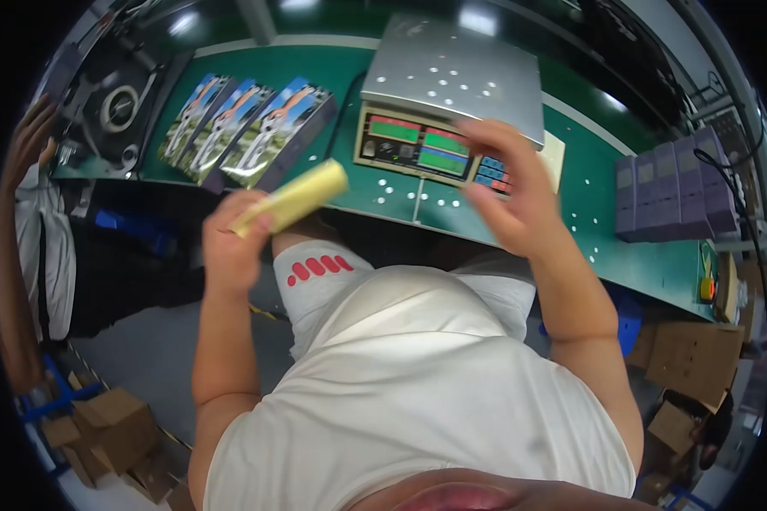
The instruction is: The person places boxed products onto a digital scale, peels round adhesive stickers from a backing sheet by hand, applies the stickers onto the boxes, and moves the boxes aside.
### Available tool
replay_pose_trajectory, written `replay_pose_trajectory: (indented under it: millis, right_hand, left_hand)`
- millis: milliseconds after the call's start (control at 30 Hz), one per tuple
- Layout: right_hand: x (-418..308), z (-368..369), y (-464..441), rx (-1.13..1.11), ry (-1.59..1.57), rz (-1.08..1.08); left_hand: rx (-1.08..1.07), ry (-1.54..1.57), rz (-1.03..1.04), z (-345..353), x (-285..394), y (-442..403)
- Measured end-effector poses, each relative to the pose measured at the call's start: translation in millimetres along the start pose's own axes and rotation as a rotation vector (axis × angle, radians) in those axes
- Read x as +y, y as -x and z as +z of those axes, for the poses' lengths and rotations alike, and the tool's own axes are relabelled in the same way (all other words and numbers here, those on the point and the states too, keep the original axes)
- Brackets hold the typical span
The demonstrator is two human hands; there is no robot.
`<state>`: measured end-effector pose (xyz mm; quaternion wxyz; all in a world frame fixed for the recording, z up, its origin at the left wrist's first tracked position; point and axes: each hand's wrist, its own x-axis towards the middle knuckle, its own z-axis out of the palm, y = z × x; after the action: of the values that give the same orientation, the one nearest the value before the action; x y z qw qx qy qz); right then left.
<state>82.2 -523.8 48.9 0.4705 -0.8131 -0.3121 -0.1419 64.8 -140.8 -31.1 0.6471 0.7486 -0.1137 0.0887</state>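
A yellow roll or folded sheet [302, 198] is gripped at its lower end by my left hand [237, 230], above the front edge of the green table [349, 183]. My right hand [516, 192] is raised with fingers and thumb apart, holding nothing, partly over the keypad of the weighing scale [413, 145]. The scale's metal plate [452, 72] carries scattered small white dots. Left of the scale stand three picture boxes [277, 132] in a slanted row.
Purple boxes [675, 187] stand together at the table's right, near a black cable. A black machine [115, 106] is at the far left. Another person's arm [17, 187] shows at the left edge. Cardboard boxes [115, 426] lie on the floor.
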Motion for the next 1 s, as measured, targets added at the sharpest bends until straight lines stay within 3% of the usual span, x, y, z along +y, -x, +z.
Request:
replay_pose_trajectory:
  millis: [67,133,200,267,300,367,400,533,600,667,733,800,833,900,1000]
  right_hand:
    - [3.3,51.1,-49.0,-0.21,-0.066,0.137]
    - [21.2,97.5,-100.0,-0.25,0.11,0.115]
    - [66.1,139.9,-144.7,-0.17,0.409,-0.123]
    - [74.5,158.0,-190.7,-0.482,0.574,0.19]
    - [79.5,167.0,-208.8,-0.48,0.571,0.18]
    - [86.9,182.7,-232.6,-0.831,0.652,0.286]
    - [89.8,186.8,-237.9,-0.832,0.654,0.279]
    - [102.5,195.4,-246.8,-0.707,0.598,0.275]
    - [112.2,200.5,-231.3,-0.344,0.588,0.224]
    - [97.3,202.8,-192.4,0.164,0.408,0.101]
    - [63.2,203.9,-140.0,0.169,0.076,0.303]
    - [46.4,219.6,-94.2,0.037,-0.187,0.456]
    - [46.0,227.5,-87.2,0.045,-0.189,0.456]
    - [45.5,244.3,-84.6,0.064,-0.209,0.609]
    - [62.8,267.0,-115.5,0.096,-0.414,0.633]
  left_hand:
    - [0.097,0.064,0.022,-48.3,-7.6,-7.4]
    - [0.207,0.181,-0.041,-73.7,-10.6,-9.3]
    - [0.395,0.431,-0.154,-92.4,-12.1,-11.8]
    - [0.374,0.485,-0.158,-106.9,-26.4,-13.4]
    - [0.344,0.545,-0.173,-112.1,-38.0,-12.7]
    - [0.318,0.605,-0.187,-111.9,-51.9,-13.0]
    - [0.304,0.585,-0.208,-103.1,-58.1,-14.5]
    - [0.251,0.507,-0.233,-75.2,-49.5,-7.1]
    - [0.228,0.472,-0.237,-85.9,-41.3,-10.8]
    - [0.348,0.227,-0.085,-126.6,-22.2,-30.9]
    - [0.303,0.268,-0.117,-179.3,-15.6,-64.2]
    - [0.149,0.175,-0.294,-224.0,-25.8,-111.9]
    - [0.143,0.171,-0.291,-238.2,-36.2,-135.4]
    - [-0.139,0.146,-0.451,-250.4,-57.3,-175.3]
    - [-0.281,0.104,-0.59,-224.9,-63.6,-202.2]
